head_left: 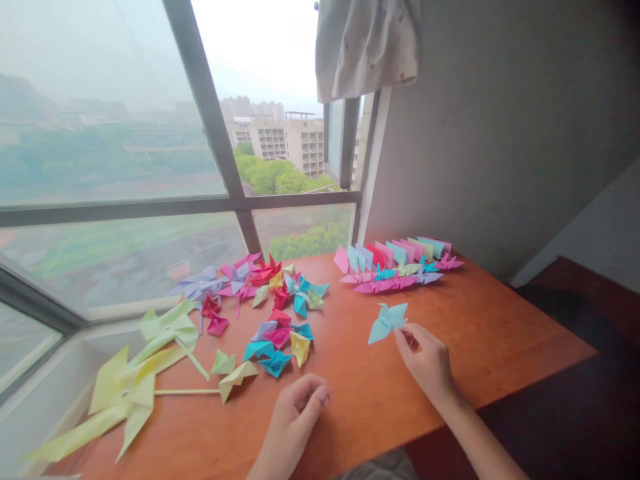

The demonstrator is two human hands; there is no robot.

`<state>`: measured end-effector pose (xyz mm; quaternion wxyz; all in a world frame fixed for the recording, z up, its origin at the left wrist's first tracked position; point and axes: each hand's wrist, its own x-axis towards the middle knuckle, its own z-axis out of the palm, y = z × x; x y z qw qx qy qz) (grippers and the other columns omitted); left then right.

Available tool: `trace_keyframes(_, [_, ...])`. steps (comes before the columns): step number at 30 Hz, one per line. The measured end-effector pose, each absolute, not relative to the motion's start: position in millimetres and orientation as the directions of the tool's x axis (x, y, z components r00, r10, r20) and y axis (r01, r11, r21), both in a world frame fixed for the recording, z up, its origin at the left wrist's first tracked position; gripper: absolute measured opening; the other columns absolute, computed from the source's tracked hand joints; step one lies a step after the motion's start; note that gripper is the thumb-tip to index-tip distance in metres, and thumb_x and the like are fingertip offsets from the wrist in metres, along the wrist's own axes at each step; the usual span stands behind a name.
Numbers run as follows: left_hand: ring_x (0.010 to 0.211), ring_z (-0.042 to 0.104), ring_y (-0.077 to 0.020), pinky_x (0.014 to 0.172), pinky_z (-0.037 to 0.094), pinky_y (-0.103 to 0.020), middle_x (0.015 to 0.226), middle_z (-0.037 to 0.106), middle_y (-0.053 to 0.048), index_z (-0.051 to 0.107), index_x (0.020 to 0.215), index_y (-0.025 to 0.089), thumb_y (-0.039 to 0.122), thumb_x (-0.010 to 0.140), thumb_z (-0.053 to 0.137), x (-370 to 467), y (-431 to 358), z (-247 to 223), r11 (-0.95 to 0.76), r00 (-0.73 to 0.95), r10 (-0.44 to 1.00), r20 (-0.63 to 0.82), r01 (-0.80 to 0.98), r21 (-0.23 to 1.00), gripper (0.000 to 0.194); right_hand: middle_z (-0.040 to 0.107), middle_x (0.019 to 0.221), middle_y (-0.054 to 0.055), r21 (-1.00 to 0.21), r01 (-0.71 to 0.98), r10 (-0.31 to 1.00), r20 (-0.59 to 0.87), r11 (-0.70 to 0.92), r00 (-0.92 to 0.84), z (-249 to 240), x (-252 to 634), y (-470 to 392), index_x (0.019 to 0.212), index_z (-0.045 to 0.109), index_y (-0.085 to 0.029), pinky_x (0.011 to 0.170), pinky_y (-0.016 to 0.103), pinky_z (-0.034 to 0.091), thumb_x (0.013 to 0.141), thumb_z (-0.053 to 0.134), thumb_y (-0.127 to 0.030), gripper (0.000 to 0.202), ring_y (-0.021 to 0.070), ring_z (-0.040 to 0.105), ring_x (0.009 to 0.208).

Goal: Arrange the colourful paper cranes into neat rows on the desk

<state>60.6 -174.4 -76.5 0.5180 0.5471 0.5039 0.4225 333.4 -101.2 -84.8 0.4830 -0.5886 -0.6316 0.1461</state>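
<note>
My right hand [425, 361] pinches a light blue folded paper crane [388, 323] between thumb and fingertips, its wings spread, just above the wooden table. Near the table's front edge, my left hand [300, 415] is closed, thumb against the curled fingers, with nothing seen in it. Beyond the held crane, several folded cranes [385, 285] in pink, blue, green and lilac lie in rows. Behind them stands a row of flat folded paper pieces [393, 252] in similar colours. Left of my hands lies a cluster of small folded paper shapes [277, 337] in teal, pink, red and yellow.
A large yellow paper pinwheel [125, 393] on a stick lies at the left, with a pale green pinwheel [170, 327] behind it. Lilac and pink pinwheels [205, 283] lie by the window. The wooden table [480, 340] meets a grey wall behind.
</note>
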Motion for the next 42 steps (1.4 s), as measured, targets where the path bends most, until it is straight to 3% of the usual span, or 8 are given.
trace_keyframes(5, [0.070, 0.054, -0.0172, 0.064, 0.041, -0.023, 0.071, 0.060, -0.003, 0.064, 0.078, 0.016, 0.051, 0.091, 0.054, 63, -175, -76, 0.007, 0.154, 0.987, -0.038, 0.199, 0.980, 0.038, 0.072, 0.083, 0.010, -0.463, 0.886, 0.818, 0.512, 0.006, 0.262, -98, 452, -56, 0.081, 0.067, -0.021, 0.065, 0.030, 0.040, 0.085, 0.052, -0.044, 0.027, 0.0228, 0.062, 0.073])
trace_keyframes(10, [0.067, 0.053, -0.0166, 0.061, 0.040, -0.022, 0.069, 0.057, -0.002, 0.062, 0.076, 0.016, 0.049, 0.092, 0.053, 66, -176, -70, -0.012, 0.168, 0.985, -0.036, 0.277, 0.961, 0.038, 0.073, 0.084, 0.009, -0.320, 0.916, 0.807, 0.459, -0.240, 0.372, -109, 526, -18, 0.082, 0.069, -0.020, 0.056, 0.029, 0.032, 0.084, 0.052, -0.038, 0.024, 0.0207, 0.061, 0.068])
trace_keyframes(17, [0.069, 0.054, -0.0175, 0.064, 0.042, -0.023, 0.071, 0.060, -0.003, 0.064, 0.076, 0.017, 0.050, 0.092, 0.053, 63, -176, -72, 0.006, 0.153, 0.987, -0.047, 0.257, 0.966, 0.039, 0.073, 0.087, 0.008, -0.335, 0.900, 0.835, 0.380, -0.278, 0.399, -121, 545, 25, 0.086, 0.071, -0.020, 0.055, 0.028, 0.029, 0.084, 0.055, -0.036, 0.022, 0.0193, 0.059, 0.068])
trace_keyframes(42, [0.068, 0.057, -0.0181, 0.063, 0.044, -0.022, 0.070, 0.061, -0.004, 0.064, 0.074, 0.017, 0.051, 0.090, 0.056, 65, -174, -71, 0.012, 0.138, 0.989, -0.051, 0.268, 0.963, 0.039, 0.074, 0.088, 0.008, -0.395, 0.890, 0.845, 0.374, -0.229, 0.383, -124, 540, 61, 0.086, 0.071, -0.021, 0.057, 0.028, 0.032, 0.084, 0.054, -0.037, 0.023, 0.0195, 0.060, 0.069])
